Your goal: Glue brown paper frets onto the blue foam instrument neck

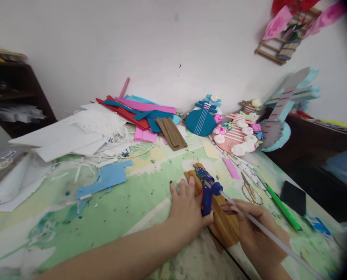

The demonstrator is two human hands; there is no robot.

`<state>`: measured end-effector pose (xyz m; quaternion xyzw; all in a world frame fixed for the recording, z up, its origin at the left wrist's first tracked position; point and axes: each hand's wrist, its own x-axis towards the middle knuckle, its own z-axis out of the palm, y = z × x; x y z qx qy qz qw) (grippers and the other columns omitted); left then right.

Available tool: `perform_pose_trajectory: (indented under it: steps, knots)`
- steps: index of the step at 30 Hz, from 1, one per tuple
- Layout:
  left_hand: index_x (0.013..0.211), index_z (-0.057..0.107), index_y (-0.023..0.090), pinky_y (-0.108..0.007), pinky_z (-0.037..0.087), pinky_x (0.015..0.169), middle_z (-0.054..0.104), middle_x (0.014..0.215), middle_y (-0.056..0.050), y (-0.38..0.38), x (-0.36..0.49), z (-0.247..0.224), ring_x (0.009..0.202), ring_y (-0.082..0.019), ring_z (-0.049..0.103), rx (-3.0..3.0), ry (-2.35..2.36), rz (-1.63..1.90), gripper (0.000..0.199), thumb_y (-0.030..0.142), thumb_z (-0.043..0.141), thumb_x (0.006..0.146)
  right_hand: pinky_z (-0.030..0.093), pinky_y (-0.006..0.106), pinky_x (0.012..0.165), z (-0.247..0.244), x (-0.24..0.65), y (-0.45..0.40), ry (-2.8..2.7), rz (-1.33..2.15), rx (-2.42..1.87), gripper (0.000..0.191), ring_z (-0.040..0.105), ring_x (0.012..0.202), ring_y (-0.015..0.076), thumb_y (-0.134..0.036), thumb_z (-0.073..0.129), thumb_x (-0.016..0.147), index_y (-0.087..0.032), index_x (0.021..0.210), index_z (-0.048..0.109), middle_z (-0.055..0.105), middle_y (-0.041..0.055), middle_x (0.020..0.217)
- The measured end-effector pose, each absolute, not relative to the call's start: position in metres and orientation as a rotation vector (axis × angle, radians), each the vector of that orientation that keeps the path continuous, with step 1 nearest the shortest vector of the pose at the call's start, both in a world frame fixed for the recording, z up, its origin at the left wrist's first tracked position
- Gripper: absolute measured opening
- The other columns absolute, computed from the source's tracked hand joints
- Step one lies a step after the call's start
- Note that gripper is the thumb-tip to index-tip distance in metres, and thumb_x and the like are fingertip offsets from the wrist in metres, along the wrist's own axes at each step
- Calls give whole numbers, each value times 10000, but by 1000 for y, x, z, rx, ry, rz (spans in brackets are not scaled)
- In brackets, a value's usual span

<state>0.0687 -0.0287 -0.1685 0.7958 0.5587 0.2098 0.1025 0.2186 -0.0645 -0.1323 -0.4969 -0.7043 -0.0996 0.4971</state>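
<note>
A blue glue gun (207, 198) lies on a brown wooden-looking board (224, 219) near the middle of the table. A long translucent glue stick (268, 232) sticks out of its rear end toward the lower right. My left hand (186, 206) rests at the left side of the gun and board, its fingers spread and its thumb near the gun's handle. To the right, my right hand (259, 229) is curled by the glue stick, with fingertips over the board. Whether its fingers grip the stick I cannot tell. A black cord (228, 254) runs below the gun.
Golden scissors (251, 192), a green cutter (283, 208) and a black phone (293, 197) lie right. Blue paper (111, 179) lies left, white sheets (59, 136) and brown crepe paper (172, 134) behind. Instrument-shaped crafts (201, 121) lean by the wall.
</note>
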Motion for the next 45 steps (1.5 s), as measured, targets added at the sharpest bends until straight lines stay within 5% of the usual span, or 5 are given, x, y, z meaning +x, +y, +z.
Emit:
perform_pose_trajectory:
  steps: [9,22,27,35,45]
  knots:
    - [1218,577,280,-696,101,1014,300,1478,-138,-29,70,-170,1315,-439,245,2330,1661,670,539,589,492,784,492,234,416,-122,204,-67,-1606,-359,-1325,213,667,517,186,-387,596,856,-187,800,638,702,10,622]
    - [1200,590,267,-707,114,1003,272,1488,-140,-28,71,-172,1313,-442,242,2356,1655,697,552,605,513,770,538,246,547,-134,206,-54,-1464,34,-1190,243,668,557,167,-237,650,812,-179,623,510,687,20,633]
    - [1179,602,276,-699,106,1009,270,1488,-144,-28,69,-169,1314,-449,248,2324,1637,707,542,609,533,757,533,291,603,-141,212,-59,-1491,46,-1169,135,654,639,183,-262,679,785,-182,746,578,663,36,698]
    - [1198,591,307,-696,119,1001,326,1457,-152,-29,68,-172,1284,-461,301,2323,1624,695,584,618,593,705,479,348,731,-147,219,-43,-1884,233,-1415,402,589,874,230,-459,605,776,-182,1063,555,627,90,1002]
    - [1188,606,259,-693,122,998,398,1392,-203,-30,68,-173,1262,-466,333,2469,1650,712,642,690,499,724,400,360,711,-138,195,-31,-1856,21,-1471,164,489,788,223,-318,550,782,-167,719,562,530,70,804]
